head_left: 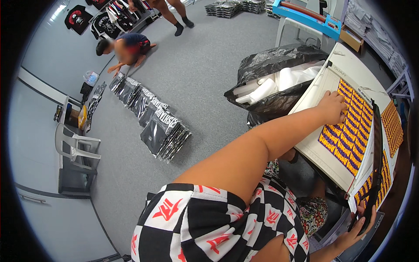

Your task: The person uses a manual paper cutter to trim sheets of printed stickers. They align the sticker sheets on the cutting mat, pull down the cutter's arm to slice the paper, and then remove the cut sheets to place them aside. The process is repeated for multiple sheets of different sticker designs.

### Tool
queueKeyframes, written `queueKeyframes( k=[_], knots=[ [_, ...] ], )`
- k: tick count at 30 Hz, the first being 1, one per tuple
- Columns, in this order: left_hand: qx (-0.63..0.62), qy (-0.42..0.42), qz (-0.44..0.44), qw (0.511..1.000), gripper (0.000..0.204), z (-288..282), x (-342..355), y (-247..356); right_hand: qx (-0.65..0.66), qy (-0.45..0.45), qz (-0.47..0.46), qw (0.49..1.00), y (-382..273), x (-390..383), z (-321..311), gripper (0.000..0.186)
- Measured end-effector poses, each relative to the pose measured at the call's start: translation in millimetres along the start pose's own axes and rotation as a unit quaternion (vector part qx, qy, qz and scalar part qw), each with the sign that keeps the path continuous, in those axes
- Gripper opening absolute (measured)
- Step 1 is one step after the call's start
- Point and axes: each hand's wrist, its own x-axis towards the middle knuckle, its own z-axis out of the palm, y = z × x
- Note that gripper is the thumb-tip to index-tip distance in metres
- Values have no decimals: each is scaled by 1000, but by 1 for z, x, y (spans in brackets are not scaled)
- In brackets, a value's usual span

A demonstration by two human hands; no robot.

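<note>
My left hand [334, 107] rests on a printed sheet [349, 126] with rows of orange and purple lettering, fingers curled and pressing it against the cream bed of a paper cutter [305, 105]. At the near end of the cutter, my right hand [365, 222] is wrapped around the black handle of its long blade arm [376, 174]. The blade arm lies low along the sheet's right side. Beyond it are more printed sheets in the same colours [392, 124], some partly hidden by the arm.
A black plastic bag [270, 59] with white rolls or scraps stands left of the cutter. On the grey floor lie stacks of bagged black shirts [161, 131]. One person [126, 48] crouches by them. A white chair [72, 142] and a blue machine [307, 19] stand farther off.
</note>
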Motion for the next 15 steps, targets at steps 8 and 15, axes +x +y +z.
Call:
queueKeyframes(
  k=[8, 15],
  knots=[
    [-4, 10, 24, 1000, 32, 4, 4, -13, 79, -19, -16, 997, -2, 0, 9, 43],
    [46, 20, 33, 998, 32, 6, 9, -10, 105, -35, -63, 992, -9, 5, 13, 40]
  ],
)
